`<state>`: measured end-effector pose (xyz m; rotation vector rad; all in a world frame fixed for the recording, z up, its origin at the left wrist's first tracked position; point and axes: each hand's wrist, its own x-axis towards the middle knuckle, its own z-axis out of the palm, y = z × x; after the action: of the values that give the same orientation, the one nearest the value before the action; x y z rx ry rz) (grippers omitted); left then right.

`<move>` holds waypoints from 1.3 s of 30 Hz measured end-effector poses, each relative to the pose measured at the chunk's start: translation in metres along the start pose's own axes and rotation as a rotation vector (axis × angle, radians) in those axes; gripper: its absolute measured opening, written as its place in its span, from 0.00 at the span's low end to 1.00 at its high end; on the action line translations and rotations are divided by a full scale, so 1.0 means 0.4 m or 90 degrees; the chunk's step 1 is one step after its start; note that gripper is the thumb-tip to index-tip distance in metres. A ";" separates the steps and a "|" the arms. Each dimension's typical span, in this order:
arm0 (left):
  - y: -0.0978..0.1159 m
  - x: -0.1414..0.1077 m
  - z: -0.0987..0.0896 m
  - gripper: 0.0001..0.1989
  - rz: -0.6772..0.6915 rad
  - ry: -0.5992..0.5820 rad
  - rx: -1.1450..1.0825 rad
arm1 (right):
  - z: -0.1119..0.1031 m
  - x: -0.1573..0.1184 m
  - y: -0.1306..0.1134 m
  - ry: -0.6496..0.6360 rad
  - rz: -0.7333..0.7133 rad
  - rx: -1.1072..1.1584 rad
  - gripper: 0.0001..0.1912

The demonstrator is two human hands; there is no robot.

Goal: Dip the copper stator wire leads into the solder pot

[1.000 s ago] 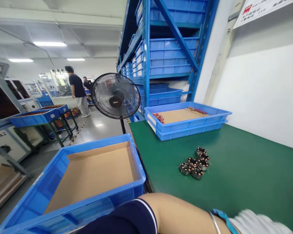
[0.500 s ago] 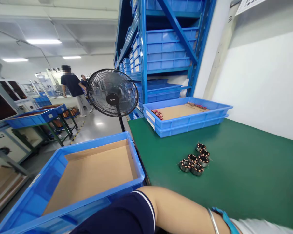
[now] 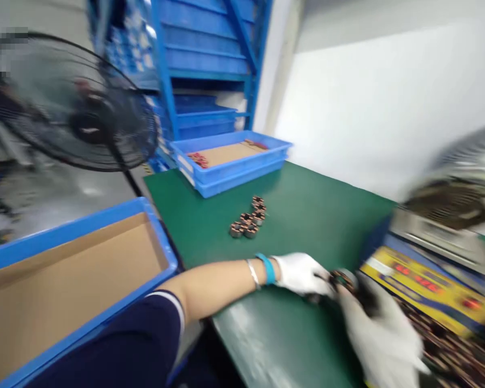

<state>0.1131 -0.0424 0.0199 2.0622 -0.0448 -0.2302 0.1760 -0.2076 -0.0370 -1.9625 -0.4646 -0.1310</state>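
Observation:
My left hand [image 3: 301,274], in a white glove with dark fingertips, reaches across the green table. Its fingers are closed at one side of a motor stator [image 3: 343,279] with copper windings. From the other side my right hand [image 3: 388,334], also in a white glove, grips the same stator; motion blurs its fingers. A small dark shape under my left hand is too blurred to name. Farther back, several similar stators [image 3: 248,222] stand in a cluster on the table.
Right of my hands are a yellow-fronted device [image 3: 432,285] with red digits and many copper-wound parts [image 3: 456,350]. A cardboard-lined blue tray [image 3: 161,242] is at left, stacked blue trays [image 3: 234,170] at the back. A fan [image 3: 91,126] stands beyond the table edge.
The view has swung right and down, bringing both gloved hands, the held stator and the yellow-fronted device into sight. The stator cluster appears unchanged.

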 end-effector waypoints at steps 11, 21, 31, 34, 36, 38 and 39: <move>-0.002 -0.009 -0.077 0.22 0.027 0.241 -0.429 | 0.000 -0.003 -0.066 0.026 0.033 0.137 0.26; 0.028 -0.003 0.016 0.15 0.052 0.270 -0.020 | 0.007 -0.011 -0.054 0.008 -0.039 0.084 0.23; 0.030 -0.028 -0.009 0.13 0.089 0.324 0.012 | 0.004 -0.017 -0.070 0.033 -0.028 0.097 0.23; 0.036 -0.025 0.011 0.14 0.050 0.202 0.026 | 0.001 -0.013 -0.070 0.036 -0.035 0.091 0.23; 0.044 -0.035 0.010 0.14 0.051 0.193 -0.061 | -0.001 -0.010 -0.070 0.038 -0.026 0.103 0.23; 0.046 -0.045 -0.004 0.12 0.074 0.263 -0.164 | -0.001 -0.009 -0.073 0.045 -0.013 0.124 0.23; 0.044 -0.047 -0.012 0.12 0.093 0.319 -0.205 | -0.002 -0.010 -0.075 0.048 -0.009 0.132 0.23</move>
<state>0.0966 -0.0441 0.0403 1.7330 0.1404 0.3521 0.1611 -0.1984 -0.0121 -1.7448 -0.4255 -0.1600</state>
